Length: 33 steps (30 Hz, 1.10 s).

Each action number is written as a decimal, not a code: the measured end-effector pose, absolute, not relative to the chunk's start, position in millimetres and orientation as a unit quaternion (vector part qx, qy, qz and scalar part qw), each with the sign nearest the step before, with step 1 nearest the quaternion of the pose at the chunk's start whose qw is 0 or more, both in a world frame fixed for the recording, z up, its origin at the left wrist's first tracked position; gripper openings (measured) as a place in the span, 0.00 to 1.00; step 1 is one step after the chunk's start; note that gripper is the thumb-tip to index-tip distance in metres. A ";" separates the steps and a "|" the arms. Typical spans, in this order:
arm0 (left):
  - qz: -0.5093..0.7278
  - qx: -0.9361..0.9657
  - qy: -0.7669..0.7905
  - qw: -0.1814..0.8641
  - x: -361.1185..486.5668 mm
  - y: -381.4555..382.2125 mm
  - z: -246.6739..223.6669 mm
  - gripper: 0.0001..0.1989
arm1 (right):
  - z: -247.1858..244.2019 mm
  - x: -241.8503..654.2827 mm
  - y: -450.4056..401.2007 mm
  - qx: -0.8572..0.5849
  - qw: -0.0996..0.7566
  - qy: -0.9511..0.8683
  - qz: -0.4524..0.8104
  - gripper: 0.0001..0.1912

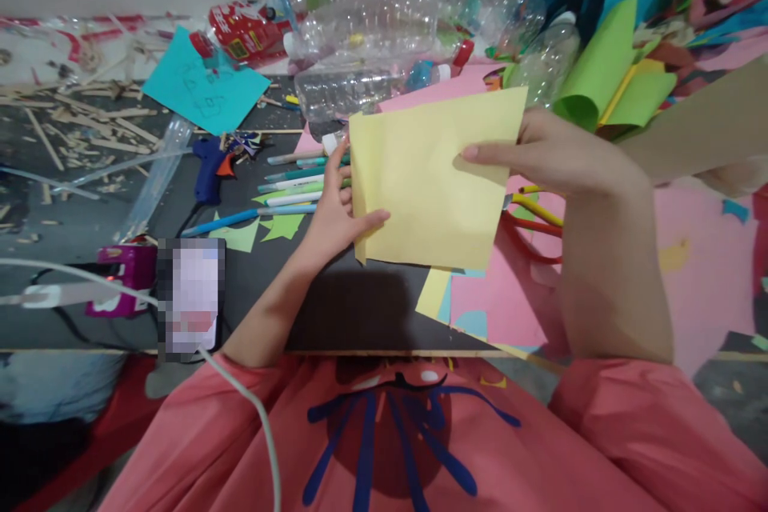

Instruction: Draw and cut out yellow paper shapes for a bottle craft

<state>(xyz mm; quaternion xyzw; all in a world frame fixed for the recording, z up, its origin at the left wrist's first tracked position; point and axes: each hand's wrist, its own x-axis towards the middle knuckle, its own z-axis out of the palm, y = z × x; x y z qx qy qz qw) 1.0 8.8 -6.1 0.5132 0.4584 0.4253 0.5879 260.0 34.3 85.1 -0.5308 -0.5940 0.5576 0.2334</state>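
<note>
A pale yellow sheet of paper (432,184) is held up above the table's front part, with a narrow strip along its left edge bent over. My left hand (339,212) grips that left edge, thumb in front and the other fingers at the side and behind. At the upper right, my right hand (558,148) pinches the sheet, its thumb lying across the front and its fingers hidden behind. Below the sheet's right half lie pink paper (510,296) and scissors with red and yellow handles (534,224), partly covered by my right wrist.
Several markers (294,196) and green scraps (282,226) lie left of my left hand. Farther left are a blue glue gun (208,168), a phone (192,296), a purple power adapter (123,276) and a white cable (258,408). Clear plastic bottles (354,88) crowd the back; wood sticks (120,124) litter the left.
</note>
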 end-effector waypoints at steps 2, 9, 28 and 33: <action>0.418 0.535 0.462 0.570 3.9 6.0 -6.5 0.57 | 85.3 258.3 33.0 -0.505 0.212 -0.611 0.572 0.16; 0.403 0.508 0.469 0.600 2.3 8.0 -9.4 0.33 | 94.4 268.6 30.4 -0.475 0.206 -0.623 0.586 0.16; 0.394 0.409 0.465 0.679 2.9 7.9 3.0 0.13 | 103.1 283.2 37.7 -0.707 0.218 -0.603 0.299 0.16; 0.427 0.407 0.490 0.641 2.8 8.1 -5.6 0.15 | 114.8 280.2 21.9 -0.716 0.301 -0.584 0.234 0.05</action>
